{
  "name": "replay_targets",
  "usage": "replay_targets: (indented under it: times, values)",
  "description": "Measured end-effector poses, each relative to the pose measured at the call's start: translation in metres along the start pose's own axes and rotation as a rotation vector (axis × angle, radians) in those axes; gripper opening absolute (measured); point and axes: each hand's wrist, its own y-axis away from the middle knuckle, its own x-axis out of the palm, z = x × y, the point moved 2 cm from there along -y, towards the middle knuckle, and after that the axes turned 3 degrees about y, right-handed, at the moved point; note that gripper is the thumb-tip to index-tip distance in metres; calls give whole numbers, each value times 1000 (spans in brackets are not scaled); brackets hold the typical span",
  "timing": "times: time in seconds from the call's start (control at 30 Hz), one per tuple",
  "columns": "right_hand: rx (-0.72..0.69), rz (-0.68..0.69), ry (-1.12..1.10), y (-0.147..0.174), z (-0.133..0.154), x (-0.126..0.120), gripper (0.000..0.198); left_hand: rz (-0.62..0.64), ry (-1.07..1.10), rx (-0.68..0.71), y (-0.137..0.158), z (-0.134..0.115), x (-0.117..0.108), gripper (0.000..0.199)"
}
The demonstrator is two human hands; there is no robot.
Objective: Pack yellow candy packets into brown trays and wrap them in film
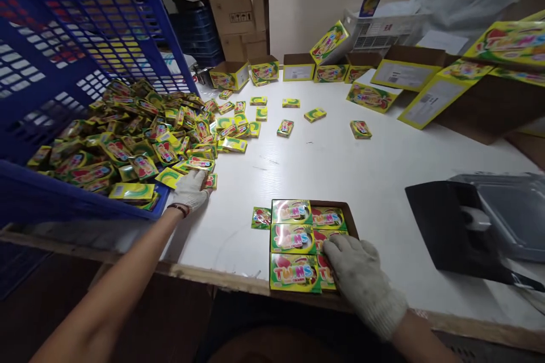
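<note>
My left hand (pixel 189 190), in a whitish knit glove, reaches to the near edge of a heap of small yellow-green candy boxes (pixel 145 167). Its thumb and fingers close around a small box (pixel 211 181). An open display carton (pixel 351 224) lies at the table's front edge, filled with two columns of small boxes (pixel 292 238) marked TWINS. My right hand (pixel 361 272), gloved too, bends over the carton's right side, fingers against the right column; its fingertips are partly hidden. A green packet (pixel 261 218) lies against the carton's left side.
The heap spills from a tipped blue crate (pixel 128 5) onto the white table (pixel 255 181). Loose boxes (pixel 285 127) lie scattered behind. Open display cartons (pixel 298 71) line the back. A black tape dispenser (pixel 451 227) and a clear plastic container (pixel 511 210) sit at right.
</note>
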Motion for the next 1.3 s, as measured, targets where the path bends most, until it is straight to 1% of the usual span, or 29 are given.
replay_targets:
  times: [0.07,0.13,0.2,0.27,0.3,0.37,0.4,0.43,0.47,0.5,0.53,0.57,0.6,0.63,0.67,0.7,0.73,0.77,0.8,0.83,0.87,0.93,1.0,1.07,1.1,1.13,1.17,1.23,1.3]
  values:
    - [-14,76,12,-2,3,-1,20,19,10,0,2,-3,4,41]
    - [-26,138,-17,-3,2,-4,18,41,55,25,8,-12,7,39]
    - [-35,183,-77,-3,-1,-10,10,56,123,73,19,-28,7,39]
    - [-29,170,-202,-6,-4,-20,11,25,228,155,35,-52,2,40]
    - [-2,123,-297,-9,-5,-27,12,-17,293,224,45,-67,-3,40]
    - [96,-25,-544,-17,-4,-44,16,-147,412,433,68,-105,-16,40]
    - [154,-96,-675,-21,-2,-52,23,-218,439,556,79,-126,-22,40]
    - [205,-139,-790,-26,1,-59,33,-289,453,667,91,-147,-27,42]
    - [243,-145,-879,-31,5,-65,43,-357,467,743,100,-167,-32,46]
    - [268,-124,-941,-36,9,-69,50,-418,495,784,109,-185,-35,50]
    - [287,-99,-984,-40,12,-71,54,-468,545,787,116,-200,-38,55]
    - [306,-82,-1015,-42,13,-72,52,-498,611,761,121,-213,-40,58]
    - [328,-85,-1045,-43,11,-72,47,-499,683,728,124,-223,-41,59]
    - [347,-115,-1076,-44,6,-72,41,-467,750,704,126,-230,-41,60]
    - [356,-173,-1109,-43,-2,-72,39,-413,810,701,127,-235,-41,62]
    - [348,-237,-1132,-42,-12,-74,40,-355,855,714,127,-237,-39,63]
    - [320,-280,-1134,-41,-23,-77,43,-306,877,734,125,-236,-37,63]
    - [271,-281,-1113,-41,-33,-80,48,-277,878,744,121,-232,-33,62]
    - [208,-235,-1065,-42,-43,-84,52,-272,854,732,113,-226,-28,59]
    - [150,-144,-989,-45,-50,-86,56,-281,800,691,103,-217,-22,55]
    - [111,-20,-882,-49,-54,-87,59,-278,696,616,89,-205,-15,51]
    - [67,240,-611,-59,-54,-83,59,-226,420,409,55,-175,-2,47]
    - [7,457,-350,-71,-44,-73,51,-157,172,200,19,-137,4,48]
    - [-76,622,-177,-80,-29,-61,38,-131,45,47,-10,-94,-1,46]
    - [-111,670,-133,-82,-22,-55,33,-121,7,-9,-22,-73,-5,43]
    - [-137,687,-117,-83,-17,-49,31,-102,-33,-54,-31,-54,-10,41]
    - [-149,668,-125,-82,-14,-43,33,-77,-70,-80,-38,-36,-14,38]
    - [-135,524,-170,-74,-12,-33,41,-20,-127,-82,-46,-9,-21,37]
    - [-98,340,-200,-62,-15,-25,44,25,-164,-50,-50,5,-22,37]
